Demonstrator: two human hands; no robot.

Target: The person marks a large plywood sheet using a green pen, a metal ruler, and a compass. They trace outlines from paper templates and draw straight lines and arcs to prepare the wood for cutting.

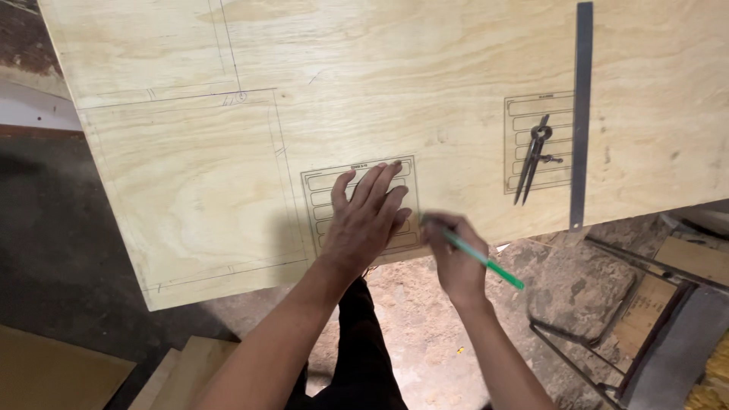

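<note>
plywood sheet (425,68) spans view, pencil layout lines across it. steel ruler (582,114) lies near right end, dividers (534,158) on second template (541,144) beside it. my left hand (364,220), fingers spread flat, pins slotted template (361,205) near sheet's front edge. my right hand (453,257) pinches green pencil (486,262), tip at template's right edge. risk: left hand's pressure eases, template creeps, traced line drifts.

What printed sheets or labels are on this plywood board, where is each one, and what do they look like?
Printed template: near the plywood sheet's lower edge, under the left hand; pale rectangle, dark outlined rounded bars.
Second printed template: to the right, beside the steel ruler, dividers lying on it; same look.
Cardboard piece: lower right; brown, faint print.
</note>
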